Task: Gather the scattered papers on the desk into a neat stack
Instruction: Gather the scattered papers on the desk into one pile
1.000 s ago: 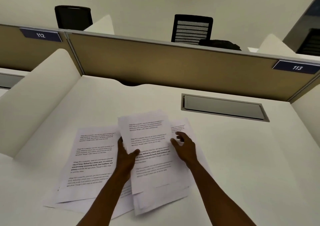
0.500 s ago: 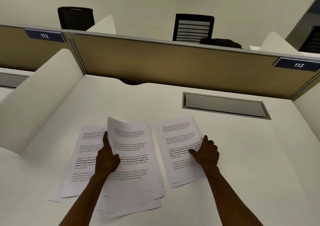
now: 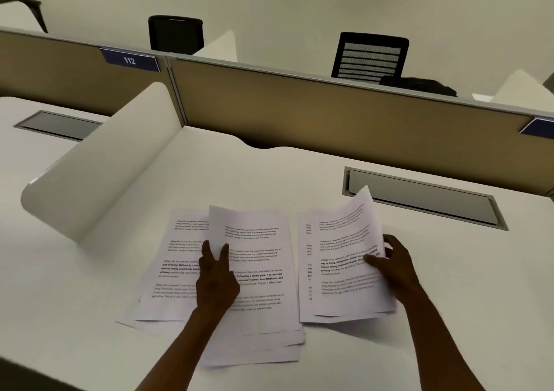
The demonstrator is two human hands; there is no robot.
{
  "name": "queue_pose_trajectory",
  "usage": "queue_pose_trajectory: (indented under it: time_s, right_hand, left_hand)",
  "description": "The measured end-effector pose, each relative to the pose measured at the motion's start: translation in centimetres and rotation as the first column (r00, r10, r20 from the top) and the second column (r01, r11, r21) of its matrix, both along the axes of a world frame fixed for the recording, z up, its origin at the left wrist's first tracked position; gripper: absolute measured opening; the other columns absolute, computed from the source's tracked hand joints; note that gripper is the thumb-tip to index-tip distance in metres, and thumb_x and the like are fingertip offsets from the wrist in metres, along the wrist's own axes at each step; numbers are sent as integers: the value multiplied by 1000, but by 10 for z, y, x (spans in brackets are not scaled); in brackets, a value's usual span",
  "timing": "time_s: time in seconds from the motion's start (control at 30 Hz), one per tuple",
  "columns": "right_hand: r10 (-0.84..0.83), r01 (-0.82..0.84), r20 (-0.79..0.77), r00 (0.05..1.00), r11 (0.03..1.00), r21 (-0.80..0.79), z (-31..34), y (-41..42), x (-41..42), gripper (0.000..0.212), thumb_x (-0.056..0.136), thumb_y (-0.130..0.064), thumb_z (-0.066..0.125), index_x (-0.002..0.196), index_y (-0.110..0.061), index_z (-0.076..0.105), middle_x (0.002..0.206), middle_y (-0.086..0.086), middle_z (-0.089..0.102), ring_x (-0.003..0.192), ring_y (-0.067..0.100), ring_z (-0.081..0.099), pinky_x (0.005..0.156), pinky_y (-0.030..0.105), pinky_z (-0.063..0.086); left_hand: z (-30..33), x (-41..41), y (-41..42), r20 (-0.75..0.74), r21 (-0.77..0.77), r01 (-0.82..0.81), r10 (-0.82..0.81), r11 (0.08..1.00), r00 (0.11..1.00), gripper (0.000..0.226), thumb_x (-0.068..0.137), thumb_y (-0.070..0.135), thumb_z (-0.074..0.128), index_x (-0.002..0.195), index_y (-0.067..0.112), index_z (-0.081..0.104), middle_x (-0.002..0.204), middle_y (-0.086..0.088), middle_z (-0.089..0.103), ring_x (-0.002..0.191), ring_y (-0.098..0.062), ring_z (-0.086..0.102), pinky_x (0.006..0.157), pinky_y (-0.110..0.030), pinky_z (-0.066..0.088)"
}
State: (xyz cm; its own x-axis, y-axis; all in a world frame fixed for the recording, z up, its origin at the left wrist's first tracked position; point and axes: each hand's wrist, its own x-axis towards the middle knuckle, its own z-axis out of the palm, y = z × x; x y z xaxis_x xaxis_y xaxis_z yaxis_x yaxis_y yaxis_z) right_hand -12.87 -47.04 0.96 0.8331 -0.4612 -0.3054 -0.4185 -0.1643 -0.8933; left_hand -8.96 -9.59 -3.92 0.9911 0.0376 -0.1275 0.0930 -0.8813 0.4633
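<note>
Printed white sheets lie spread on the white desk (image 3: pixel 299 180). A loose middle pile (image 3: pixel 260 285) overlaps a left sheet (image 3: pixel 177 258). My left hand (image 3: pixel 215 276) rests flat on the middle pile, fingers apart. To the right, my right hand (image 3: pixel 392 267) pinches the right edge of a printed sheet (image 3: pixel 347 255) and lifts it, its far corner curled upward. Under that sheet another right-hand sheet (image 3: pixel 304 270) lies flat, showing only a strip.
A curved white divider (image 3: pixel 99 177) walls off the desk's left side. A tan partition (image 3: pixel 329 117) with a "112" label (image 3: pixel 129 60) runs along the back. A grey cable hatch (image 3: pixel 425 198) is set into the desk behind the right sheets. Black chairs (image 3: pixel 371 56) stand beyond.
My right hand went from pressing on the right sheet to gripping its edge and lifting it. The left hand stayed on the middle pile. The view swung to the left.
</note>
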Motion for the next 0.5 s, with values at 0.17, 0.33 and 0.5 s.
queue_pose_trajectory:
  time_s: [0.17, 0.33, 0.5]
  right_hand:
    - [105, -127, 153, 983, 981, 143, 56, 14, 10, 53, 69, -3, 85, 112, -25, 62, 100, 10, 76, 83, 29, 76, 64, 43, 63]
    - [189, -296, 282, 941, 864, 408, 89, 45, 24, 57, 72, -1, 78, 121, -23, 60, 106, 16, 75, 92, 37, 74, 68, 44, 61]
    - [171, -285, 257, 951, 806, 518, 65, 85, 41, 57, 76, 9, 71, 127, -9, 54, 115, 23, 71, 96, 38, 71, 75, 48, 61]
  left_hand:
    - [-1, -9, 2, 154, -68, 92, -81, 993, 985, 60, 86, -2, 62, 144, 9, 50, 167, -12, 7, 148, -39, 24, 98, -46, 53]
    - [-7, -7, 8, 100, -183, 65, -47, 981, 994, 43, 96, 14, 60, 138, 8, 57, 163, -7, 25, 149, -35, 25, 116, -49, 36]
    - [10, -1, 11, 56, -416, -93, 128, 905, 990, 38, 104, 26, 45, 133, 7, 61, 145, -7, 53, 136, -28, 49, 113, -23, 36]
